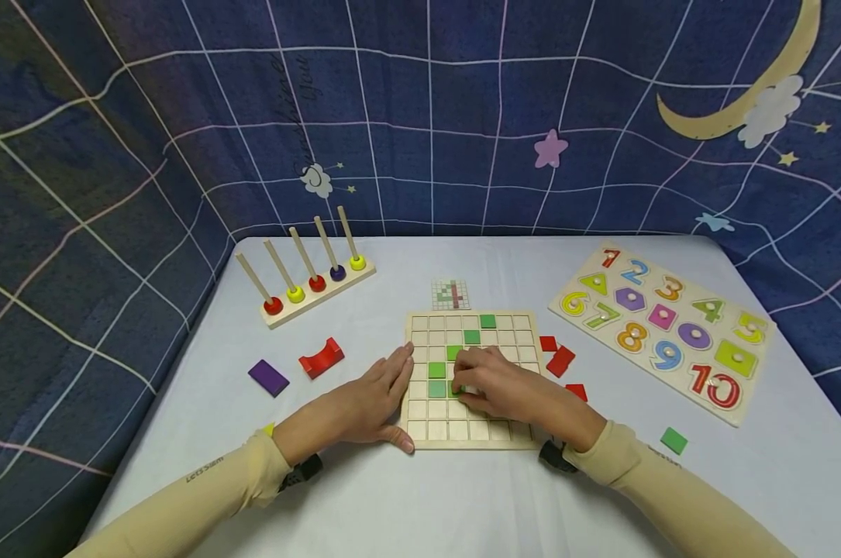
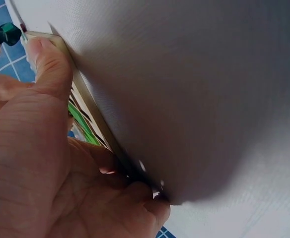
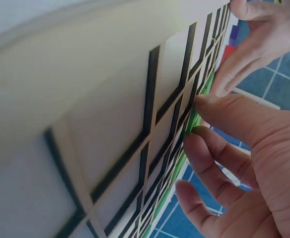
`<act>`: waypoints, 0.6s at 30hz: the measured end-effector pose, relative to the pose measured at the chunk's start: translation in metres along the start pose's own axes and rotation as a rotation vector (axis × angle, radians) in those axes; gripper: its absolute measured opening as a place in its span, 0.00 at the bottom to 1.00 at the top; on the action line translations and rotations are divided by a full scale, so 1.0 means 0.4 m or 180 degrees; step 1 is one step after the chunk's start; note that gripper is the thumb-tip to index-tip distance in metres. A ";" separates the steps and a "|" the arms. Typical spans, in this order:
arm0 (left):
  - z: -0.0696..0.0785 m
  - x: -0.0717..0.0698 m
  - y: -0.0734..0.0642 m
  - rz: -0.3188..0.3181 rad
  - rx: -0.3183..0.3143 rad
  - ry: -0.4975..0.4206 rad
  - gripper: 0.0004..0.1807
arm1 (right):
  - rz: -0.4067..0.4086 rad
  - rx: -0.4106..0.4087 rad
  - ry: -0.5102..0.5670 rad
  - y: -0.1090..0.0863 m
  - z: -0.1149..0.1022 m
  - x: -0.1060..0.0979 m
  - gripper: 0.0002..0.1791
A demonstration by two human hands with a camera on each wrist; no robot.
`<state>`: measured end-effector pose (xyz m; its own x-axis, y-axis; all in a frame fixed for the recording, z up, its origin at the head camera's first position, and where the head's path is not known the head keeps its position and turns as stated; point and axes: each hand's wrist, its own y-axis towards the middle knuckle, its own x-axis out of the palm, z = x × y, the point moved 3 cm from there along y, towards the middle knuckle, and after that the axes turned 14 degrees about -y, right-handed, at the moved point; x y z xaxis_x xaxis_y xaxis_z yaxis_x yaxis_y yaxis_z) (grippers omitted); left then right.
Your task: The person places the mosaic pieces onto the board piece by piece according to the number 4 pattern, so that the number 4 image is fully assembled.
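Note:
A wooden grid board (image 1: 420, 411) lies in front of me, with several green tiles (image 1: 437, 370) set in its squares in a slanting line and a low row. My left hand (image 1: 356, 408) lies along the board's left edge, its fingers fairly straight and its thumb at the near left corner. Over the middle of the board, my right hand (image 1: 504, 386) pinches a green square tile (image 3: 193, 118) between thumb and fingertips, right at a square beside another green tile. Behind the board is a small pattern card (image 1: 450, 294) with green and red squares.
Red tiles (image 1: 561, 361) lie right of the board, and a loose green tile (image 1: 674, 441) sits nearer me. A number puzzle (image 1: 643, 325) is at right. On the left are a peg stand (image 1: 320, 291) with coloured rings, a red curved block (image 1: 322, 359) and a purple block (image 1: 269, 378).

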<state>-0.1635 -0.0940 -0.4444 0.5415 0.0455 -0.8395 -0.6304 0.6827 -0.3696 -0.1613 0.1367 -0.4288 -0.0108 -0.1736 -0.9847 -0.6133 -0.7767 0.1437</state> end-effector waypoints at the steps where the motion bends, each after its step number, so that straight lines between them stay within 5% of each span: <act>1: -0.001 0.000 0.000 0.0004 -0.0001 0.0001 0.72 | -0.0008 0.0002 -0.0010 -0.001 0.001 0.000 0.03; 8: 0.003 0.004 -0.003 0.0035 0.0019 0.0078 0.72 | -0.0095 -0.0212 -0.0023 -0.033 0.013 -0.015 0.05; 18: -0.001 0.001 0.000 -0.0020 -0.0007 0.0044 0.73 | -0.0152 -0.0009 -0.0007 -0.127 0.048 -0.060 0.11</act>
<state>-0.1637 -0.0943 -0.4450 0.5378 0.0312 -0.8425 -0.6281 0.6814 -0.3757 -0.1452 0.1919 -0.4142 0.0168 -0.1351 -0.9907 -0.6110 -0.7857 0.0968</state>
